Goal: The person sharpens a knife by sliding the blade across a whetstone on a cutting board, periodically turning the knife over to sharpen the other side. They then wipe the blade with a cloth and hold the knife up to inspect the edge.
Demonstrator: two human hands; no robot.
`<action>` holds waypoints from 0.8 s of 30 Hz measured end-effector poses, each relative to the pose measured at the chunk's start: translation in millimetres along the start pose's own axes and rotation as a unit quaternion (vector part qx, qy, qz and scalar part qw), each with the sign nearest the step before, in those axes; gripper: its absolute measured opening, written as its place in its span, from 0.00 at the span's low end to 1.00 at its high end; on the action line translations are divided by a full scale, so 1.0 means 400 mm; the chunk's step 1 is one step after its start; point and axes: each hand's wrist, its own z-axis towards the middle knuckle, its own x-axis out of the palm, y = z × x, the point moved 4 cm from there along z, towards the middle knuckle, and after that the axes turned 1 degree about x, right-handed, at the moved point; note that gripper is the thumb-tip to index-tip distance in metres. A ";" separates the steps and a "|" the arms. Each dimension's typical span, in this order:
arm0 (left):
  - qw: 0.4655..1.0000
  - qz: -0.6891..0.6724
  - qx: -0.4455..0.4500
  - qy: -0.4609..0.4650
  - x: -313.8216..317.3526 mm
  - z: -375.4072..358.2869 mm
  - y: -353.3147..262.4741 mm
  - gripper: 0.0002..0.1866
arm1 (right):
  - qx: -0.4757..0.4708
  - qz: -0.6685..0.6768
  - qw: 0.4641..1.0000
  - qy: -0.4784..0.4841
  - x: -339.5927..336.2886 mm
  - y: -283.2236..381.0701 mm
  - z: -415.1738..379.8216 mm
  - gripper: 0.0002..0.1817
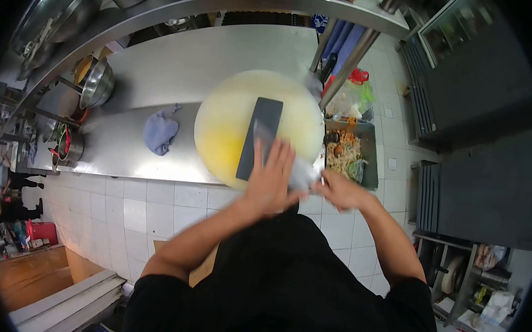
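Note:
A dark rectangular whetstone point(267, 112) lies lengthwise on a round, pale yellow cutting board point(220, 110). Across its near part is the blurred, wide blade of a cleaver point(303, 173). My right hand point(342, 190) is closed round the cleaver's handle at the board's near right edge. Fingers stretched forward, my left hand point(269, 177) lies over the blade and the near end of the stone, hiding part of both.
A crumpled blue cloth point(160, 130) lies on the steel counter point(249, 47) left of the board. Metal bowls point(98, 84) stand farther left. Right of the counter is a bin point(370, 158) of food scraps. A steel shelf point(228, 4) spans above; people point(16, 204) stand far left.

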 end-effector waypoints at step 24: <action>0.995 0.043 -0.075 -0.044 0.022 0.179 0.195 0.58 | -0.066 -0.084 0.968 -0.225 -0.064 0.064 0.232 0.25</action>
